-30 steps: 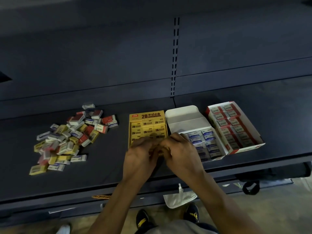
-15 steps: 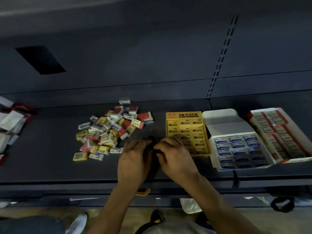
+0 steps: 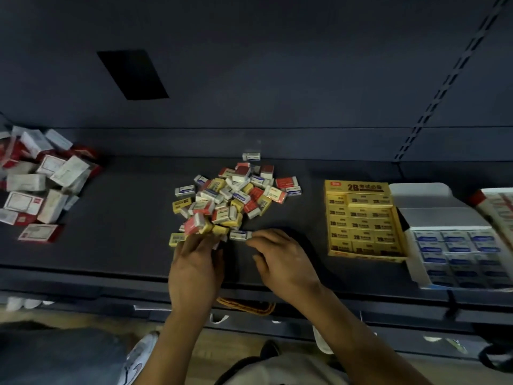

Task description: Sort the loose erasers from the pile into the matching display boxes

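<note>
A pile of loose erasers (image 3: 234, 198) in yellow, red and blue-white sleeves lies on the dark shelf. My left hand (image 3: 195, 268) rests at the pile's near edge, fingers touching the nearest yellow and red erasers. My right hand (image 3: 280, 259) is just right of it, its fingertips against a blue-white eraser (image 3: 240, 234) at the pile's front. The yellow display box (image 3: 363, 218) stands to the right, full of yellow erasers. Beyond it are the blue-white box (image 3: 455, 251) and the edge of the red box (image 3: 497, 201).
A heap of larger red and white packets (image 3: 41, 187) lies at the far left of the shelf. The shelf's front edge (image 3: 111, 276) runs just under my wrists. A shoe (image 3: 138, 357) and floor show below.
Both hands moved left from the yellow box to the near edge of the eraser pile. The view swung left, bringing the packet heap into sight and cutting off the red box.
</note>
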The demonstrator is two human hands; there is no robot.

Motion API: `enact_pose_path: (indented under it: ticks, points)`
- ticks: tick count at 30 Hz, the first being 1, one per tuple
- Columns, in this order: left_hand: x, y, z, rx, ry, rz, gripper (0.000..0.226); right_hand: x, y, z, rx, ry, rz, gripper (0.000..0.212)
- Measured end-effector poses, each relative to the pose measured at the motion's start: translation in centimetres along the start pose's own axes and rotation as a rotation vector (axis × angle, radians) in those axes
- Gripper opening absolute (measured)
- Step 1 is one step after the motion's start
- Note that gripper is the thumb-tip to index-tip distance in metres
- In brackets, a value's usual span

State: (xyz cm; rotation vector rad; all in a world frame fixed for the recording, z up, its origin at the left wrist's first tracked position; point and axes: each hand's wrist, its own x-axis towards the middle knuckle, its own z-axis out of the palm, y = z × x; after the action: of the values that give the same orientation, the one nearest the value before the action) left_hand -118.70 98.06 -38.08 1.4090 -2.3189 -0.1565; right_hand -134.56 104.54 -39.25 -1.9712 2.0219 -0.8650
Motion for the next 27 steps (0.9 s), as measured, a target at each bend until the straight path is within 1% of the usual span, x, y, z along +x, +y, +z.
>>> enact_pose_path:
  ticks: [3,5,7,10,14,17,19,22,27]
  points:
    - [0.0,-0.6,-0.2,0.031,-0.007,0.008,0.029,0.4,-0.5,0.8,-0.027,-0.049,0.007,0.035]
    - [0.1,-0.8,-0.1,0.042,-0.022,0.011,0.030,0.5,-0.8,1.2,-0.089,-0.052,0.006,0.037]
    - [0.1,-0.9,-0.1,0.047,-0.038,0.007,0.030,0.5,-1.1,1.3,-0.142,-0.022,0.016,0.032]
    - [0.1,-1.1,-0.1,0.052,-0.071,0.003,0.029,0.6,-1.4,1.4,-0.154,0.045,0.045,0.017]
    - [0.0,-1.3,-0.1,-0.015,-0.099,0.046,0.021,0.3,-1.8,1.5,-0.114,0.042,0.030,0.005]
    - [0.0,-1.4,-0.1,-0.091,-0.107,0.075,0.007,0.2,-2.3,1.3,-0.072,0.039,0.033,0.016]
    - [0.2,-1.5,0.0,-0.106,-0.115,0.082,0.013,0.3,-2.3,1.3,-0.052,0.038,0.023,0.022]
    - [0.5,-1.6,0.0,-0.080,-0.125,0.096,0.030,0.5,-2.0,1.3,-0.078,-0.016,-0.018,0.034]
    - [0.8,-1.6,-0.3,-0.007,-0.130,0.127,0.038,0.5,-1.8,1.4,-0.105,-0.005,0.008,0.043]
